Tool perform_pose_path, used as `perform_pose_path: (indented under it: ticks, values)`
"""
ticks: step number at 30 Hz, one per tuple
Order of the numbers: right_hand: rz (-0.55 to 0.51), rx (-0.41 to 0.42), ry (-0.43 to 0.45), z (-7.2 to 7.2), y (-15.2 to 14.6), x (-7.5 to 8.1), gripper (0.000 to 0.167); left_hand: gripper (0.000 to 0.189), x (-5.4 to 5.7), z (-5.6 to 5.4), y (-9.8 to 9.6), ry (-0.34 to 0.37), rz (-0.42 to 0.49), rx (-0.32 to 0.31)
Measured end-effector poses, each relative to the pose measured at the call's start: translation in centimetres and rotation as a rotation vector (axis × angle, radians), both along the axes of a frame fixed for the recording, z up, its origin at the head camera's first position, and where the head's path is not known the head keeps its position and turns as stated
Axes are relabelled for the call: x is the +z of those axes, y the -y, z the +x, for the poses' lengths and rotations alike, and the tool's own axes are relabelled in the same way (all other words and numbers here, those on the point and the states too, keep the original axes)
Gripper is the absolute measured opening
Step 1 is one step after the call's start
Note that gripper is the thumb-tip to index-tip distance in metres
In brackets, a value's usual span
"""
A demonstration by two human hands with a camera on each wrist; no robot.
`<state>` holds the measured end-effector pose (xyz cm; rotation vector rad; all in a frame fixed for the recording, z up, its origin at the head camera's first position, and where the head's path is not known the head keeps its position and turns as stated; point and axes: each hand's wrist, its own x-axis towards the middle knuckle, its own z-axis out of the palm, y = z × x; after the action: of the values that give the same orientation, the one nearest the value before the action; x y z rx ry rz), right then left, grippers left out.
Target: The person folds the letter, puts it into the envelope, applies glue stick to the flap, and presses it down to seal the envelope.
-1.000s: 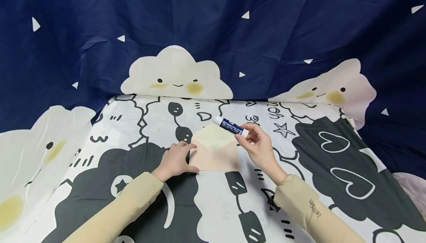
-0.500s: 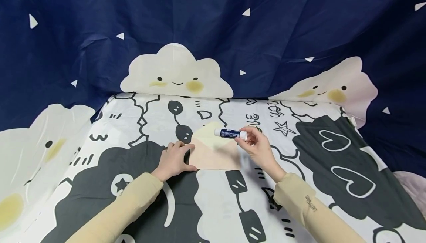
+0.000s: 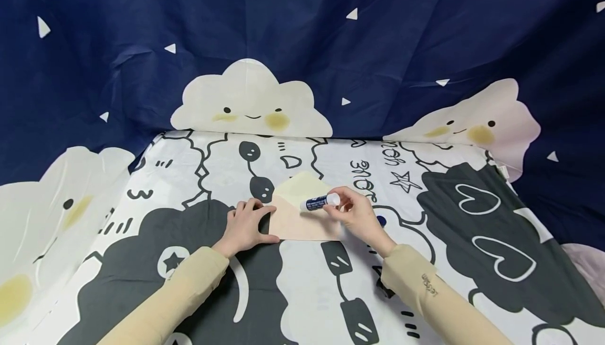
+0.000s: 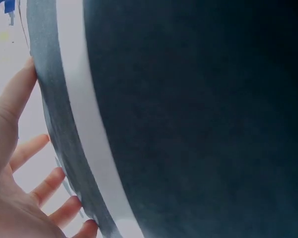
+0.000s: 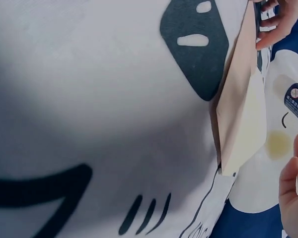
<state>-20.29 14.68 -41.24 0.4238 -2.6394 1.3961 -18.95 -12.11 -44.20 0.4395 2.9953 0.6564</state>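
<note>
A pale pink envelope (image 3: 307, 224) lies on the printed cloth, its cream flap (image 3: 300, 185) spread away from the person. My left hand (image 3: 242, 228) rests at the envelope's left edge, thumb by the near corner and fingers extended. In the left wrist view, that left hand (image 4: 15, 148) shows nothing gripped. Between thumb and fingers, my right hand (image 3: 356, 216) pinches the white end of a dark blue and white glue stick (image 3: 315, 202). The stick's other end points left over the fold between flap and body; whether it touches the paper I cannot tell.
A white cloth with black drawings (image 3: 307, 287) covers the surface. Beside the right wrist sits a small dark blue round thing (image 3: 381, 221), partly hidden. Behind hangs a navy cloth (image 3: 378, 56) with white triangles and cloud faces.
My right hand has brought the glue stick lower and nearer over the envelope, turning its left end downward. The left hand stays at the envelope's edge. The view has shifted slightly.
</note>
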Motion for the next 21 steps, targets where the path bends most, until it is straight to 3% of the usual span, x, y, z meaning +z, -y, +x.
perform_pose_path:
  ticks: [8, 21]
  values:
    - [0.054, 0.074, -0.010, -0.2, 0.9, -0.4, 0.025, 0.070, 0.1, -0.1, 0.0, 0.024, -0.015, 0.004]
    - [0.126, 0.095, -0.004, -0.4, 1.9, -0.1, 0.025, 0.068, 0.5, 0.1, -0.1, 0.032, -0.007, 0.000]
